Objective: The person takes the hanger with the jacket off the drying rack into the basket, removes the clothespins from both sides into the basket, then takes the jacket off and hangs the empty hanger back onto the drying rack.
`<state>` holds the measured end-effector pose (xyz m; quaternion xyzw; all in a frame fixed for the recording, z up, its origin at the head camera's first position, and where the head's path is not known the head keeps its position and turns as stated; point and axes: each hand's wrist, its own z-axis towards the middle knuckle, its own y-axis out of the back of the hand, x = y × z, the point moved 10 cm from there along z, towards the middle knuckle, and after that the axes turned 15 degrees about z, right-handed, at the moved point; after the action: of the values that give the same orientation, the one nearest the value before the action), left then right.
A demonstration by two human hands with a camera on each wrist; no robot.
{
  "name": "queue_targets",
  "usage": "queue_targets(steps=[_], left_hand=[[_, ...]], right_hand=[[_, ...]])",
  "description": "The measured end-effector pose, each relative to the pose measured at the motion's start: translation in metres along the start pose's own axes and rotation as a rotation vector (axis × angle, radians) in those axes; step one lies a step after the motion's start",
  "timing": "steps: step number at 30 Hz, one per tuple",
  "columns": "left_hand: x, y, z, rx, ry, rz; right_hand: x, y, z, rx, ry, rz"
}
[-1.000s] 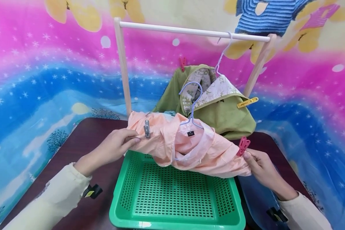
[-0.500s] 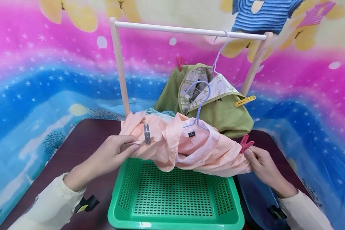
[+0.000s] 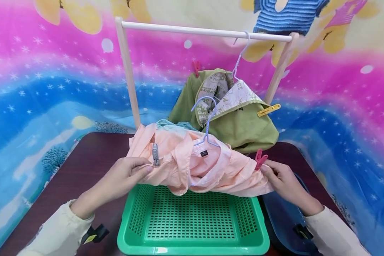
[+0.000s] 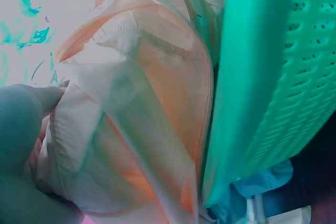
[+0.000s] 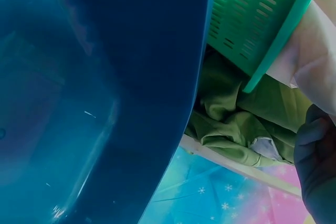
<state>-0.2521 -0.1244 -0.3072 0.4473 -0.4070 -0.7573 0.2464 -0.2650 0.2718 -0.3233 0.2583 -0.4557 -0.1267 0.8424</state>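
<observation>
A peach-pink shirt (image 3: 176, 167) is spread between both hands over the far part of a green basket (image 3: 192, 245). A lilac hanger (image 3: 207, 122) sits inside its collar, hook upward. My left hand (image 3: 124, 174) pinches the shirt at its left shoulder, beside a grey clothespin (image 3: 155, 154). At the other shoulder, my right hand (image 3: 283, 181) pinches the cloth just under a red clothespin (image 3: 260, 159). In the left wrist view, the thumb of the left hand (image 4: 21, 129) presses on the folded fabric. The right hand (image 5: 317, 150) shows partly at the right wrist view's edge.
Behind stands a wooden rack (image 3: 208, 29), with a green jacket (image 3: 249, 128) hanging from it. A yellow clothespin (image 3: 268, 110) is clipped on the jacket. Teal cloth (image 3: 172, 124) lies behind the shirt. A dark blue tub (image 3: 281, 220) stands right of the basket.
Both hands have brought the shirt slightly lower and nearer to me, most at the left shoulder. The hanger's hook tipped right, then back left. More teal cloth shows behind the shirt.
</observation>
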Motion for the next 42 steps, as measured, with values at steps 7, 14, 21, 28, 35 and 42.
queue_targets(steps=[7,14,21,28,35,42], left_hand=[[0.007,-0.007,-0.005,0.001,0.034,-0.023],[0.013,-0.011,-0.010,-0.022,0.052,-0.081],[0.018,-0.013,-0.013,-0.056,0.020,-0.107],[0.020,-0.013,-0.016,-0.091,-0.022,-0.128],[0.021,-0.011,-0.019,-0.127,-0.028,-0.139],[0.021,-0.012,-0.019,-0.152,-0.027,-0.141]], right_hand=[[-0.001,-0.002,0.004,0.019,-0.027,-0.025],[-0.007,-0.005,0.005,0.033,-0.059,-0.025],[-0.008,-0.006,0.003,0.047,-0.081,-0.032],[-0.003,-0.005,0.002,0.047,-0.065,-0.039],[0.004,-0.004,0.004,0.033,-0.039,-0.043],[0.014,0.004,0.006,-0.024,-0.014,-0.059]])
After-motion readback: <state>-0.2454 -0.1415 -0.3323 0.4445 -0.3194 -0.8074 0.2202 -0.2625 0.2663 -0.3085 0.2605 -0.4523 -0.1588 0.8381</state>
